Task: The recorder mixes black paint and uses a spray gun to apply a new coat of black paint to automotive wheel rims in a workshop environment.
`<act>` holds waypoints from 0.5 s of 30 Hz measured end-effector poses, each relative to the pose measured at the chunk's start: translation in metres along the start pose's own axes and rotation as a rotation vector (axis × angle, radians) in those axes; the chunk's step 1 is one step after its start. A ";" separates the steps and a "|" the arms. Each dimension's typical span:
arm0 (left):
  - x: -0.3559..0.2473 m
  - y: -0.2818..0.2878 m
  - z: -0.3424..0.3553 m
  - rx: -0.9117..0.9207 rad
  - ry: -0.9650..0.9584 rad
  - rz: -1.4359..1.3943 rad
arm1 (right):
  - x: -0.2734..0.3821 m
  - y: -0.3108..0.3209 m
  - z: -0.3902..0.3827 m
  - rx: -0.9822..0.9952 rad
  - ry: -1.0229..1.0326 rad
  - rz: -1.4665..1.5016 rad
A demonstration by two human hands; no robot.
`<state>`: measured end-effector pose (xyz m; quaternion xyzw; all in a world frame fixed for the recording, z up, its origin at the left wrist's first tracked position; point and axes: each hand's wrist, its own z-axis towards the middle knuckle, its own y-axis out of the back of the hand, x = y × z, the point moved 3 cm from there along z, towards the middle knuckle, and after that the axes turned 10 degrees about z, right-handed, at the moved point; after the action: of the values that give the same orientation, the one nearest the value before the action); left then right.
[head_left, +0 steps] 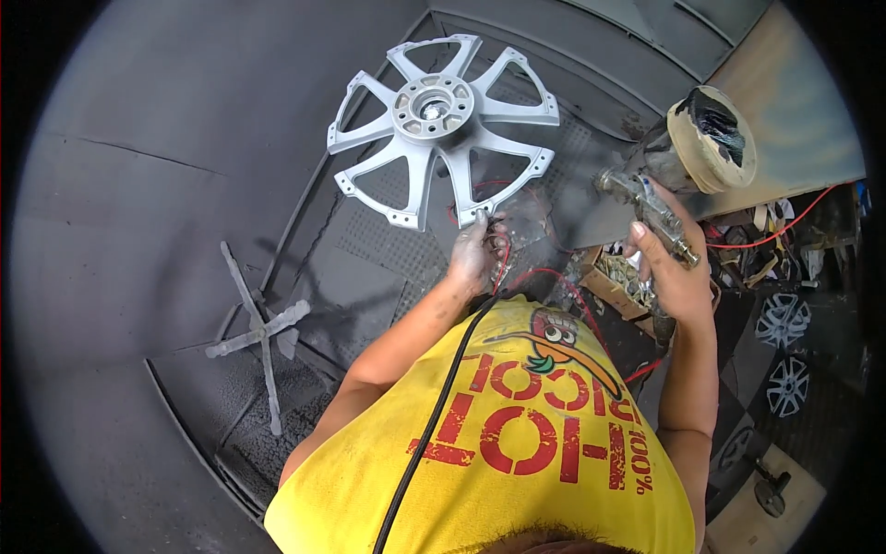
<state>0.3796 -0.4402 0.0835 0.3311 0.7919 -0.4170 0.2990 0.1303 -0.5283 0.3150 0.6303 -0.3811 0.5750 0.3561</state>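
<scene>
A silver-grey alloy wheel face (423, 171) with paired spokes and a bolt-hole hub is raised in front of me. My left hand (473, 258) has its fingers closed on the near rim of this wheel, at the end of a spoke. What supports the wheel from below is hidden. My right hand (681, 268) is wrapped round a metal spray gun (657, 214), stained with paint. The gun's front end is turned left toward the wheel, a short distance from it. Whether any spray comes out I cannot tell.
A grey-coated cross-shaped stand (266, 331) is at the left. A paint-smeared bucket (688, 152) sits on a board to the right. Red hose (771, 242) runs at the right and near my waist. More silver wheels (787, 386) and a cardboard box (616, 288) are lower right. Grey walls enclose the left.
</scene>
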 end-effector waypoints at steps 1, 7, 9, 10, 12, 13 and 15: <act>-0.001 0.002 -0.002 -0.001 0.002 0.000 | 0.001 -0.002 -0.001 -0.001 -0.010 -0.010; -0.005 0.037 -0.010 -0.135 -0.004 0.019 | 0.001 -0.020 -0.017 0.226 -0.115 0.207; -0.013 0.053 -0.017 -0.103 -0.064 0.080 | -0.001 -0.020 -0.016 0.211 -0.118 0.212; -0.014 0.067 -0.018 -0.120 -0.105 0.086 | -0.001 -0.019 -0.014 0.177 -0.088 0.123; -0.019 0.098 -0.017 -0.230 -0.150 0.078 | -0.002 -0.016 -0.010 0.142 -0.059 0.032; -0.025 0.110 -0.018 -0.298 -0.186 0.063 | -0.003 -0.012 -0.009 0.106 -0.062 0.043; -0.042 0.142 -0.018 -0.415 -0.235 -0.010 | -0.006 -0.009 -0.009 0.068 -0.065 0.055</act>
<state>0.5108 -0.3750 0.0578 0.2077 0.8221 -0.2824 0.4486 0.1338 -0.5158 0.3095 0.6497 -0.3898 0.5764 0.3061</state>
